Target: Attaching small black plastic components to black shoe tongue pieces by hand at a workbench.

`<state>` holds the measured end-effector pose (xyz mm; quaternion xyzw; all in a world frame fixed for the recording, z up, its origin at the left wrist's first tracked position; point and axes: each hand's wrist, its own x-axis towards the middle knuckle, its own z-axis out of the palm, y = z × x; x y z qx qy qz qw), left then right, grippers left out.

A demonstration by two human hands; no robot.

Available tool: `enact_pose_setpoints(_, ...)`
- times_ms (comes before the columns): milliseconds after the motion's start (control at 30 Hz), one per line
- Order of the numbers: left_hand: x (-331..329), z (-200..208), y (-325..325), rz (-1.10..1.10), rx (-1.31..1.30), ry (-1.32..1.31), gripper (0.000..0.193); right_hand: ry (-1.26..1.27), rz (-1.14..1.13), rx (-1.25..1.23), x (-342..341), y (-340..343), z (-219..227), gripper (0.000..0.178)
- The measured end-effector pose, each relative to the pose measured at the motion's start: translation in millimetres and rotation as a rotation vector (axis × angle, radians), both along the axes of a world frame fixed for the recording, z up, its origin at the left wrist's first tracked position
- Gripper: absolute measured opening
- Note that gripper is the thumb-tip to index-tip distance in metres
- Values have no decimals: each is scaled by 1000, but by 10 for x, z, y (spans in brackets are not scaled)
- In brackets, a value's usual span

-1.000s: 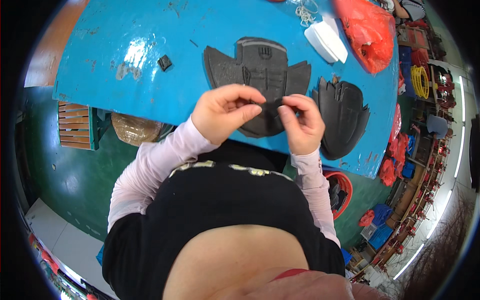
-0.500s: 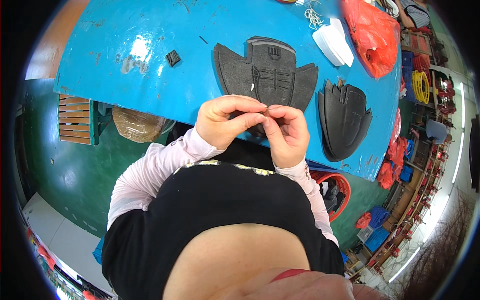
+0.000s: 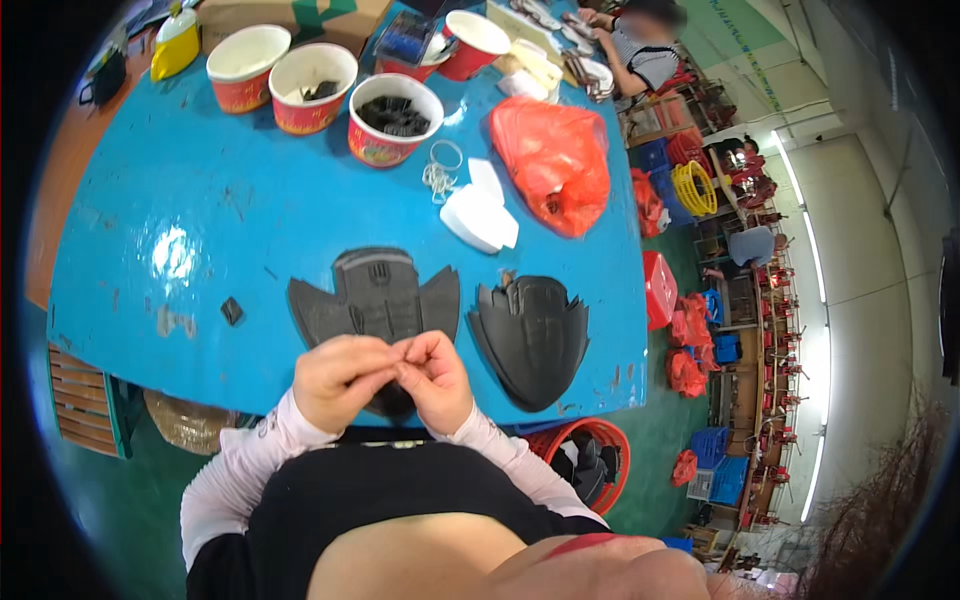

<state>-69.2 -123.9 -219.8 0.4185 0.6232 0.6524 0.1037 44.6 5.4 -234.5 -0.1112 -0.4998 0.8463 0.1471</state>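
Above the near edge of the blue table, my left hand and my right hand meet fingertip to fingertip. Both are pinched closed, and whatever sits between the fingertips is too small to make out. Just beyond them lies a flat dark grey foam piece with side wings and stitched-looking lines, its near part hidden by my hands. To the right rests a stack of similar black pieces with notched tops. A small black square piece lies alone on the left.
Paper tubs stand at the back, one holding black bits. White pads, looped white cord and a red plastic bag lie right of them. A red basket stands below the table edge. Another person sits at the far right.
The view has tilted up and turned, so the tubs and the other person now show. My hands stay pinched together over the near table edge.
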Motion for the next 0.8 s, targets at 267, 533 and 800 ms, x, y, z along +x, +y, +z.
enact_pose_setpoints(267, -122, 6, 107, 58, 41, 252, 23, -43, 15, -15, -33, 130, 36, 22)
enact_pose_setpoints(533, -210, -22, -71, 123, -125, 510, 31, -93, -109, 627, -147, 370, 109, 24)
enact_pose_setpoints(800, -87, 24, -209, 134, -439, 734, 30, -10, -97, 1208, -265, 468, -10, 18)
